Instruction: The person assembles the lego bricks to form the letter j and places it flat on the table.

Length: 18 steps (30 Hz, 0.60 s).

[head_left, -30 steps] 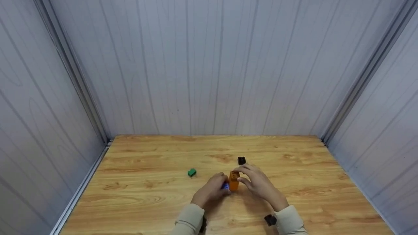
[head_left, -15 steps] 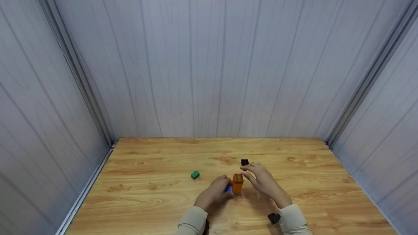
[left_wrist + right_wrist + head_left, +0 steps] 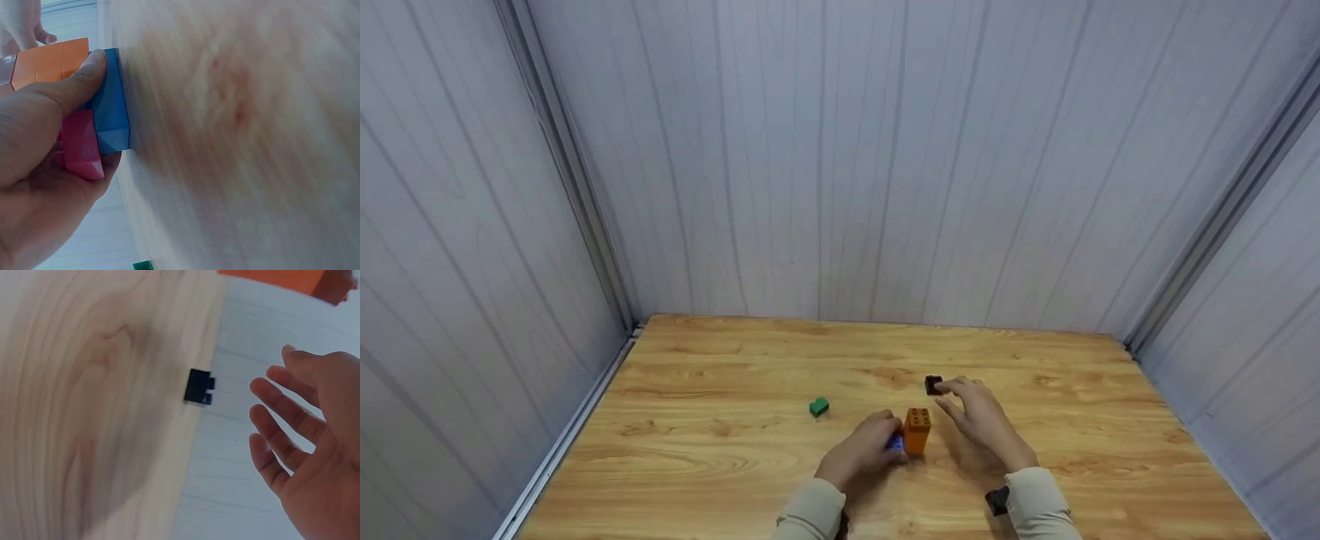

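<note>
My left hand (image 3: 861,450) grips a toy-brick build low over the table. In the left wrist view a blue brick (image 3: 112,107) is at its base, a pink brick (image 3: 81,145) sits beside my thumb, and a tower of orange bricks (image 3: 50,61) rises from it. Studs show on the orange tower's top (image 3: 919,417) in the head view. My right hand (image 3: 986,424) hovers to the right of the tower, its fingers loosely bent around nothing. Beyond its fingertips lies a small black brick (image 3: 933,385), also seen in the right wrist view (image 3: 197,387).
A green brick (image 3: 819,406) lies on the wooden table (image 3: 697,450), left of the build. Pale panelled walls (image 3: 855,165) close in the back and both sides. Black wrist gear (image 3: 997,501) shows by the right sleeve.
My right hand has let go of the orange tower's top and moved away toward the black brick. My left hand keeps its grip on the build. The head view has shifted slightly.
</note>
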Each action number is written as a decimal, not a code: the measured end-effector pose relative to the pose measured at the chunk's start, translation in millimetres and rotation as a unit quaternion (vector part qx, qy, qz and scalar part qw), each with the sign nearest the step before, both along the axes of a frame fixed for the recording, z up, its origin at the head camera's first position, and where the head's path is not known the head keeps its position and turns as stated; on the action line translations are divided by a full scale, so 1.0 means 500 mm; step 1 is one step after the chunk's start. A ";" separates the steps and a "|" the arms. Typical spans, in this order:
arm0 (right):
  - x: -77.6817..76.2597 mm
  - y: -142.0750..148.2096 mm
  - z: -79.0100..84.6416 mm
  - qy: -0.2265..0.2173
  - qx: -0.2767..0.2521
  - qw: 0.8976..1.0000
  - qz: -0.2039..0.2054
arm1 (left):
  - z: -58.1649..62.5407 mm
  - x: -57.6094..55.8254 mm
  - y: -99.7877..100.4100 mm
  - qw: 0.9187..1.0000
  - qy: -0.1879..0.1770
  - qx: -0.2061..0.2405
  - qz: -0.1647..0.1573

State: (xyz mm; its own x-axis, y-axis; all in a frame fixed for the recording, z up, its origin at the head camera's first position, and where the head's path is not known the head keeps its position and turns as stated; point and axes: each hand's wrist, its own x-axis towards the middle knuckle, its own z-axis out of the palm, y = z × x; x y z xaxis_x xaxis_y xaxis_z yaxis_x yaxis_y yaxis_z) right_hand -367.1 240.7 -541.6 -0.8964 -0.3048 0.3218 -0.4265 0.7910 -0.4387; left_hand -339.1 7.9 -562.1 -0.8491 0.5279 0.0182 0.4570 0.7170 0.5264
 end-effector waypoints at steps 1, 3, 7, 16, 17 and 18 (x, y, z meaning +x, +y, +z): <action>-0.005 0.001 -0.003 -0.004 0.003 1.000 -0.003 | -0.001 -0.001 0.000 1.000 0.000 -0.004 -0.001; -0.015 0.004 -0.008 -0.010 0.010 1.000 -0.007 | -0.001 -0.004 0.001 1.000 -0.001 -0.007 -0.004; -0.034 0.004 -0.019 -0.019 0.016 1.000 -0.012 | -0.005 -0.005 0.001 1.000 -0.011 -0.008 -0.002; -0.077 0.002 -0.031 -0.018 0.015 1.000 -0.015 | -0.006 -0.007 0.002 1.000 -0.012 -0.012 0.006; -0.080 0.002 -0.033 -0.015 0.016 1.000 -0.016 | -0.005 -0.007 0.002 1.000 -0.013 -0.013 0.005; -0.083 0.002 -0.035 -0.012 0.015 1.000 -0.018 | -0.006 -0.007 0.001 1.000 -0.013 -0.014 0.004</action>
